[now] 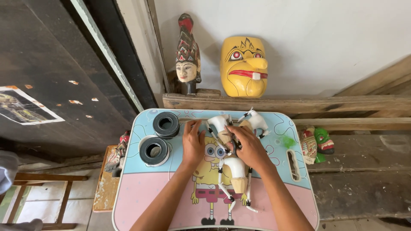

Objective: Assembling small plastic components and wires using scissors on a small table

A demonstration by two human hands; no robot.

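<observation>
Underneath everything sits a small pastel desk (141, 192), light blue at the far half and pink at the near half, printed with a yellow cartoon figure, standing before a white wall and a rough wooden ledge (299, 103). At about ten o'clock a dark wooden door (55, 72) carries a pale rectangular printed sheet (23, 106). On the ledge at twelve o'clock stand a painted carved head with a tall patterned crown (187, 55) and a yellow wooden mask with a long nose (244, 66); at three o'clock, off the desk, lie a green mask and a pale carved mask (314, 144). Two black rolls of tape (160, 137) rest on the desk at nine to ten o'clock.

At the middle of the desk lie unpainted wooden puppet pieces with white-primed parts and thin jointed limbs (234, 171). Their long axis runs from twelve to six o'clock, with limbs trailing toward six. The left hand (193, 143) rests flat, fingers spread, just beside them. The right hand (250, 147) is closed around the upper pieces
</observation>
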